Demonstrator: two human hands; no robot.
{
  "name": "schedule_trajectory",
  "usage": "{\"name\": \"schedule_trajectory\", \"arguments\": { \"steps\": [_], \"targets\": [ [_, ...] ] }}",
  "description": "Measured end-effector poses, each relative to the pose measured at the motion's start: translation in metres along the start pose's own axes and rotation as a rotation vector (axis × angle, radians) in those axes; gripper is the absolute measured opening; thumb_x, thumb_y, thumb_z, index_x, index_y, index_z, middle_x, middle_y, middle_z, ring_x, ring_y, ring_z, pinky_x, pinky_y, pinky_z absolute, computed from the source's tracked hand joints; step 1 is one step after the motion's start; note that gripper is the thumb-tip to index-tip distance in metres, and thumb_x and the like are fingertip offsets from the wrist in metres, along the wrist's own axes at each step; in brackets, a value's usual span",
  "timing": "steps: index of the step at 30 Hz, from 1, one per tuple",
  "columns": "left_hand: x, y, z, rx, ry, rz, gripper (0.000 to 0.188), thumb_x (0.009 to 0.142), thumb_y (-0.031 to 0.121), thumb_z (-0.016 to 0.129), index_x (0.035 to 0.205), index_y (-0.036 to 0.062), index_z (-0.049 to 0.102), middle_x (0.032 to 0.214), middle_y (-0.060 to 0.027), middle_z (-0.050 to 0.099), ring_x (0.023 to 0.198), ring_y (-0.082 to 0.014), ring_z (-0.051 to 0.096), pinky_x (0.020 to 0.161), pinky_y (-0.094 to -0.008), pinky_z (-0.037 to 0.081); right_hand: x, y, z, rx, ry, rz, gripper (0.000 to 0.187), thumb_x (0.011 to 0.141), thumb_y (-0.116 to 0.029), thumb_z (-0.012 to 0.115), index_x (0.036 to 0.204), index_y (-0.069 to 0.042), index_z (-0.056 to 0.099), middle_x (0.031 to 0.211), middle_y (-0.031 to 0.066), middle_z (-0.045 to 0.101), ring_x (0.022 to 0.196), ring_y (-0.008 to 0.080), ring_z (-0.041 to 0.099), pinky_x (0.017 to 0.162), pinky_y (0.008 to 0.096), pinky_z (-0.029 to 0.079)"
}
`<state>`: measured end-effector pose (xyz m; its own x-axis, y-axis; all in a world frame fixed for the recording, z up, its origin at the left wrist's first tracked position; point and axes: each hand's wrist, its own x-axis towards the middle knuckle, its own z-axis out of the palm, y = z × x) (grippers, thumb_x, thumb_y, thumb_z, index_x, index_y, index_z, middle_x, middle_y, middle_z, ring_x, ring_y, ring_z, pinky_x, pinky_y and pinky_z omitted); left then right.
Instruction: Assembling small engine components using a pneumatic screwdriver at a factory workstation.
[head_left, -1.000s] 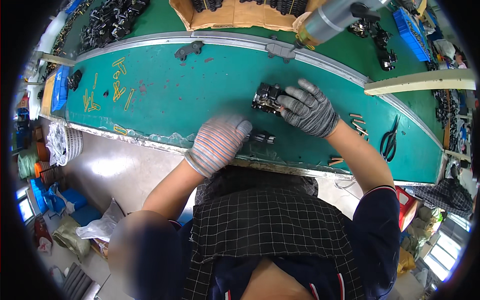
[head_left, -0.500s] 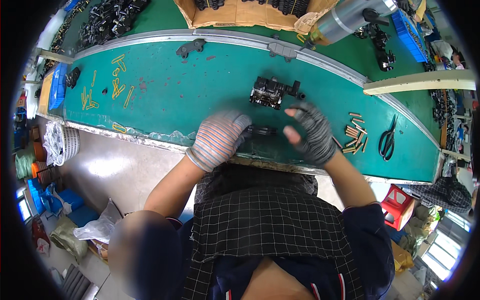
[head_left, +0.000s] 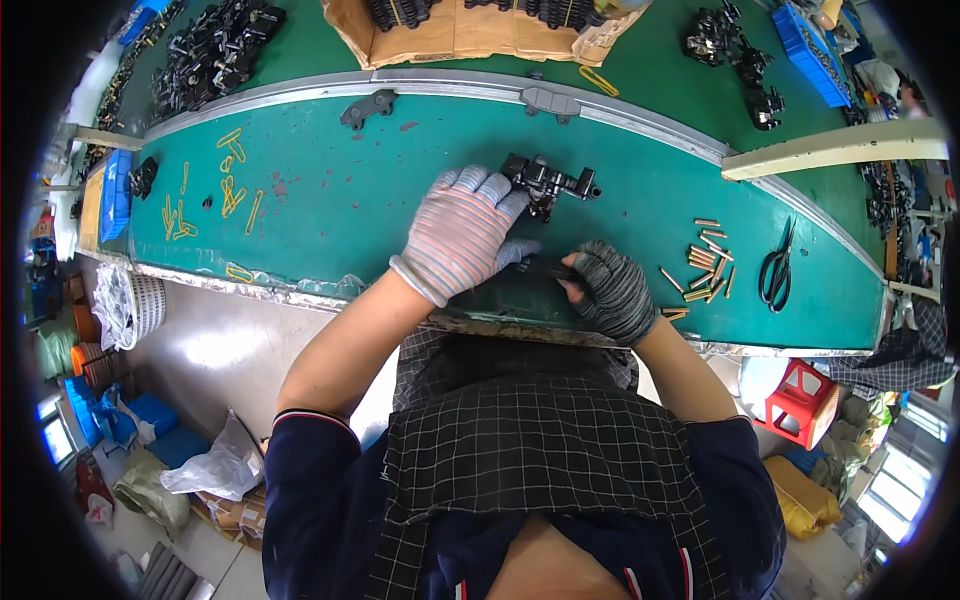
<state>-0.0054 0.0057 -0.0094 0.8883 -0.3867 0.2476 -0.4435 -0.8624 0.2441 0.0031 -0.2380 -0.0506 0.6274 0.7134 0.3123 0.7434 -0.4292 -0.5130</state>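
Note:
A black brake caliper [head_left: 548,186] lies on the green bench in front of me. My left hand [head_left: 455,232], in a striped pale glove with covered fingers, reaches to its left side. The fingertips overlap the caliper's edge, and the thumb stands apart below, a little blurred. My right hand [head_left: 610,290], in a grey fingerless glove, is closed near the bench's front edge. Between its thumb and fingers is a dark flat piece [head_left: 548,267], partly hidden and too dim to name surely. Two brake pads, one on the left [head_left: 368,109] and one on the right [head_left: 550,101], lie by the metal rail.
Copper-coloured pins [head_left: 703,258] and black scissors [head_left: 776,272] lie at the right. Yellow wire clips [head_left: 232,195] are scattered at the left. A cardboard box [head_left: 470,48] of dark parts stands beyond the rail [head_left: 440,76]. A cream bar [head_left: 830,160] crosses at the right.
My left hand has moved up and right to the caliper, away from the dark flat pieces. My right hand has closed on a dark piece. The hanging power tool has left the view.

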Motion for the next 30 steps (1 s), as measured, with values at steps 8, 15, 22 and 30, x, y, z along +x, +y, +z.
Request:
{"name": "schedule_trajectory", "arguments": {
  "steps": [8, 15, 22, 30],
  "targets": [
    [-0.007, -0.002, 0.012, -0.029, 0.227, -0.069, 0.034, 0.076, 0.032, 0.069, 0.100, 0.0094, 0.064, 0.101, -0.0082, 0.060, 0.096, -0.0267, 0.056, 0.085, -0.0400, 0.045, 0.005, 0.006, -0.005, 0.076, 0.040, 0.016, 0.033, 0.069, -0.009, 0.074, 0.099, -0.006, 0.062, 0.093, 0.0110, 0.062, 0.081, 0.0299, 0.063, 0.065, 0.0379, 0.052],
    [-0.009, -0.007, 0.022, -0.074, 0.145, -0.033, 0.022, 0.074, 0.024, 0.069, 0.091, 0.0102, 0.067, 0.094, -0.0086, 0.060, 0.090, -0.0272, 0.058, 0.082, -0.0402, 0.047, 0.016, 0.009, -0.006, 0.092, 0.139, 0.083, 0.032, 0.069, -0.008, 0.075, 0.098, -0.006, 0.061, 0.093, 0.0110, 0.062, 0.080, 0.0300, 0.063, 0.068, 0.0369, 0.053],
    [-0.007, 0.001, 0.014, 0.033, 0.072, -0.084, 0.027, 0.072, 0.021, 0.070, 0.096, 0.0106, 0.067, 0.091, -0.0086, 0.060, 0.086, -0.0283, 0.058, 0.077, -0.0404, 0.047, 0.031, 0.009, -0.015, 0.155, 0.045, 0.034, 0.030, 0.071, -0.012, 0.075, 0.098, -0.007, 0.061, 0.094, 0.0108, 0.061, 0.083, 0.0294, 0.062, 0.071, 0.0381, 0.052],
    [-0.028, 0.010, 0.016, -0.308, 0.284, -0.142, 0.033, 0.069, 0.017, 0.072, 0.101, 0.0105, 0.066, 0.088, -0.0100, 0.059, 0.082, -0.0324, 0.058, 0.070, -0.0422, 0.049, 0.027, 0.008, -0.006, 0.013, -0.054, 0.026, 0.032, 0.068, -0.010, 0.077, 0.097, -0.007, 0.063, 0.094, 0.0114, 0.063, 0.081, 0.0296, 0.063, 0.070, 0.0387, 0.051]
  ]
}}
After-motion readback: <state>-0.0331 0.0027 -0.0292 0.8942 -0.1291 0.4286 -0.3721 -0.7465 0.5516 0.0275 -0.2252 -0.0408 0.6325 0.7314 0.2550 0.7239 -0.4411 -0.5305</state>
